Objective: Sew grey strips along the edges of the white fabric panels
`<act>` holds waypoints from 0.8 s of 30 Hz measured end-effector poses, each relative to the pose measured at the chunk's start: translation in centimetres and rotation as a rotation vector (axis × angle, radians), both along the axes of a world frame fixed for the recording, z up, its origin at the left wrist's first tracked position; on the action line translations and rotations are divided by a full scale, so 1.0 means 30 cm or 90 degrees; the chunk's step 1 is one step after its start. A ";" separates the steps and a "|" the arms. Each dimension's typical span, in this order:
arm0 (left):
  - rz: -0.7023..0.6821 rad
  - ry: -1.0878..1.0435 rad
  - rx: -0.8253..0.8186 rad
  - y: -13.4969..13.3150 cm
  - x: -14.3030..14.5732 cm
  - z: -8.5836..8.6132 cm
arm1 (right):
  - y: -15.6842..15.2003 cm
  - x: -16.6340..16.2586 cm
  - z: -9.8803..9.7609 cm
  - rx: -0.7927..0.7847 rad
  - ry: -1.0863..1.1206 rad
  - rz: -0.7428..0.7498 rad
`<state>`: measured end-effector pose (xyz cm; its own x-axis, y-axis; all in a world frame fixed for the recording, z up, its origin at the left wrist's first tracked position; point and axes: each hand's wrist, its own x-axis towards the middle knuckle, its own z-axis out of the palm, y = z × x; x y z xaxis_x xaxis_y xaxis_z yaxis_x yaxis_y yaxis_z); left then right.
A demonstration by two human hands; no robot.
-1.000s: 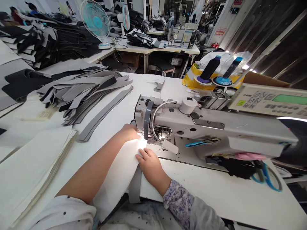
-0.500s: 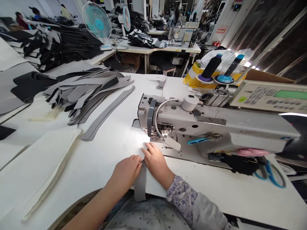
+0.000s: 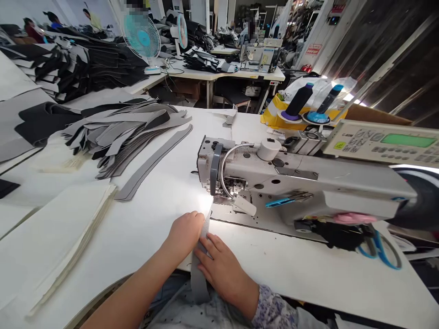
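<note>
A grey fabric strip (image 3: 200,279) runs from the needle area of the sewing machine (image 3: 236,160) down over the table's front edge towards my lap. My left hand (image 3: 187,234) is closed on the strip's left edge, just in front of the machine's presser area; its fingertips are partly hidden. Lower down, my right hand (image 3: 224,269) rests with spread fingers across the same strip. The lamp lights the strip's far end, where the glare hides detail.
Left lie a pile of grey and black strips (image 3: 126,132), one separate grey strip (image 3: 154,160) and a stack of white sheets (image 3: 75,237). Blue-handled scissors (image 3: 384,251) and light-blue tweezers (image 3: 283,200) are by the machine. Thread cones (image 3: 300,101) and a control panel (image 3: 380,141) stand behind.
My right hand has slid back along the strip towards me, its fingers spreading. My left hand has moved slightly up towards the machine. More of the strip shows near the needle.
</note>
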<state>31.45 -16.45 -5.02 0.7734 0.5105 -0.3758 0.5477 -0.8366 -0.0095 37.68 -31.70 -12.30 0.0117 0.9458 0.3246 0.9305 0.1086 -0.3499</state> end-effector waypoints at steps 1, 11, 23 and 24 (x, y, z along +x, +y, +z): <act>0.000 -0.004 0.007 0.005 0.011 -0.003 | 0.003 0.000 -0.001 0.004 -0.002 -0.002; 0.028 -0.037 0.017 0.039 0.078 -0.019 | 0.051 0.037 0.002 -0.022 0.027 -0.007; 0.022 0.032 0.001 0.038 0.057 0.044 | 0.075 0.043 0.009 -0.017 0.026 -0.004; 0.021 0.026 -0.002 0.042 0.065 0.038 | 0.069 0.041 0.008 -0.014 0.018 -0.005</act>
